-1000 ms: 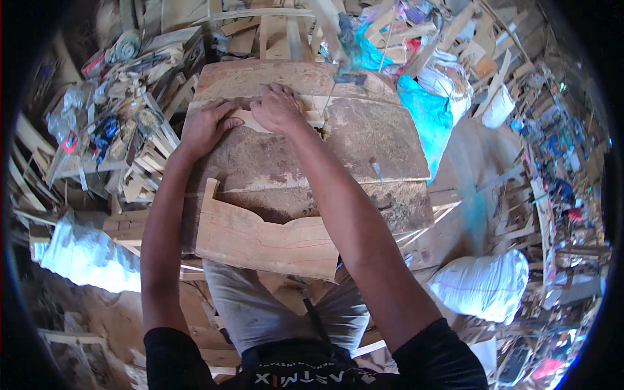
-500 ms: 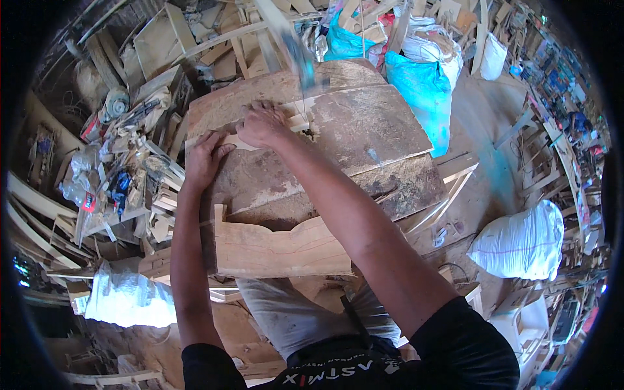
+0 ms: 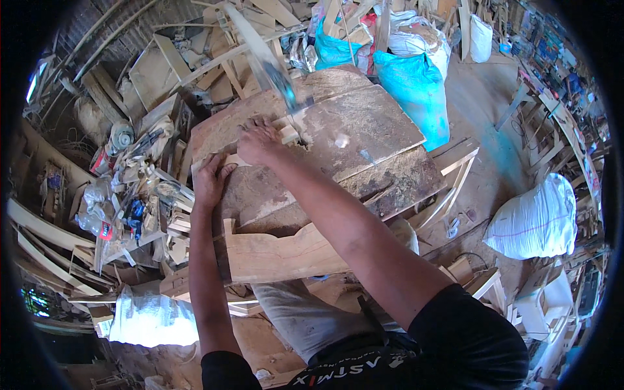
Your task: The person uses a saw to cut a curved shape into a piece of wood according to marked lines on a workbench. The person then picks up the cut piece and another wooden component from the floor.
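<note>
On the worn, sawdust-covered work table lies a pale wood strip, largely hidden by my hands. My right hand is closed over its middle, fingers bent down on the far edge. At the strip's left end, my left hand grips it with the thumb set apart. Just beyond the strip's right end, a thin upright saw blade meets the table below a motion-blurred saw arm. A curved wooden board with drawn lines rests at the near edge, partly behind my right forearm.
Wood scraps and a grinder-like tool are heaped at left. A turquoise sack stands beyond the table's right corner. Farther right sits a full white sack. A wooden frame juts out by the table's right side.
My view has turned slightly. The strip and my right hand sit at nearly the same place by the blade. A small pale blurred piece now shows on the table right of the blade.
</note>
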### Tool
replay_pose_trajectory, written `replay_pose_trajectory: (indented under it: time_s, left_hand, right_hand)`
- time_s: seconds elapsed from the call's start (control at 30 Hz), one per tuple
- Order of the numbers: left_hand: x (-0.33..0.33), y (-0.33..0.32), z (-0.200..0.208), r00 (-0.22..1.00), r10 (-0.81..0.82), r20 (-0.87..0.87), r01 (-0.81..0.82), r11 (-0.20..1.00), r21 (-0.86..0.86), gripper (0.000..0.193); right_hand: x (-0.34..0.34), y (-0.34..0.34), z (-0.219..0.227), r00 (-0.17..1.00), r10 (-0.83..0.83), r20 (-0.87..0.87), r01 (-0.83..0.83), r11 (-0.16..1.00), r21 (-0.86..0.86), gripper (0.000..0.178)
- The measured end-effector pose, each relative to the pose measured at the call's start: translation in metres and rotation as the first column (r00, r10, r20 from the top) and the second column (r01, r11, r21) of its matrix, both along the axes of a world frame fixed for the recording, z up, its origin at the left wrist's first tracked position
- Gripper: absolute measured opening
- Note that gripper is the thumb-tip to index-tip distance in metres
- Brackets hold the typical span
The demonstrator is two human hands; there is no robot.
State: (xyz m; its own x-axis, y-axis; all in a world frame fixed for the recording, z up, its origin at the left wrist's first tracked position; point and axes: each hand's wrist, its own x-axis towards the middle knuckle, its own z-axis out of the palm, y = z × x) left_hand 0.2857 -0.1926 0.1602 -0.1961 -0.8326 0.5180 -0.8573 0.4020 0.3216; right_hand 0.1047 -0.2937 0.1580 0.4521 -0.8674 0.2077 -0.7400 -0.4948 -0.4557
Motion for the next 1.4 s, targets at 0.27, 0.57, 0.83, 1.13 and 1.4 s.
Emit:
replay_pose_trajectory:
  time_s: [0.27, 0.57, 0.83, 1.13, 1.4]
  left_hand:
    - [0.016, 0.011, -0.007, 0.993, 0.08, -0.086, -0.079, 0.997, 0.015, 0.036]
    - [0.082, 0.055, -0.011, 0.971, 0.232, 0.058, -0.212, 0.946, -0.246, 0.037]
    - [-0.115, 0.239, 0.036, 0.783, 0.343, -0.519, -0.345, 0.934, 0.098, 0.051]
    - [-0.337, 0.294, -0.049, 0.766, -0.403, -0.501, 0.639, 0.558, 0.53, 0.038]
    - [-0.228, 0.238, 0.009, 0.914, -0.343, -0.218, 0.388, 0.897, 0.21, 0.034]
  right_hand:
    - [-0.029, 0.095, 0.01, 0.968, 0.215, -0.129, -0.242, 0.935, -0.259, 0.053]
    - [-0.331, 0.118, -0.047, 0.988, -0.083, -0.131, -0.045, 0.654, -0.755, 0.036]
    - [-0.362, 0.323, -0.033, 0.64, -0.12, 0.759, 0.177, 0.984, 0.006, 0.031]
    - [-0.33, 0.467, -0.075, 0.001, -0.603, 0.797, 0.224, 0.777, 0.588, 0.038]
    - [-0.516, 0.66, -0.371, -0.345, -0.895, -0.284, 0.741, -0.445, 0.502, 0.055]
